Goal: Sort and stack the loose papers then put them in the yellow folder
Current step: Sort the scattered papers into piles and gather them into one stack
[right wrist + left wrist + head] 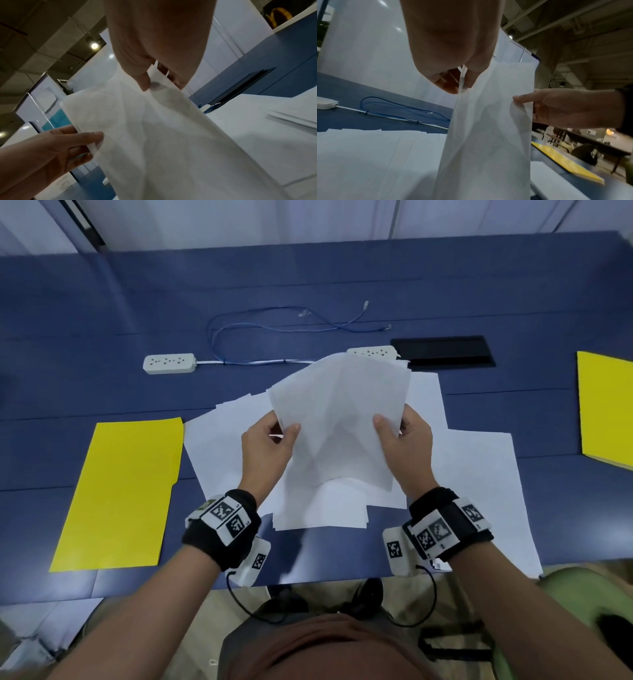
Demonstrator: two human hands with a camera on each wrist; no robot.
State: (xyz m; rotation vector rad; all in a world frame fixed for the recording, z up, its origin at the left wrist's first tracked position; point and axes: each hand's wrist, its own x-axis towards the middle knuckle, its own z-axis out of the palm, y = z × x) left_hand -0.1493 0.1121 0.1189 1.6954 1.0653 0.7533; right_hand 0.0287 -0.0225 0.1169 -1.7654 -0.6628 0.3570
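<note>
**Thin sheets, pinched at both edges**

Yellow folder [120, 491] lies left on the bench [102, 302]. Left hand [265, 446] and right hand [404, 446] each pinch the held papers [339, 422] — light, floppy, likely slippery — above loose sheets [479, 474]; side edges seem best.

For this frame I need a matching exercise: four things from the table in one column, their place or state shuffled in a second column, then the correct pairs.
Things
1. held sheaf of papers
2. yellow folder
3. second yellow folder
4. blue cable

Places or states
A. looped on the table beyond the papers
B. flat on the table left of the loose papers
D. at the table's far right edge of view
C. lifted off the table, pinched at each side by the left hand and right hand

Pairs: 1-C, 2-B, 3-D, 4-A
</note>
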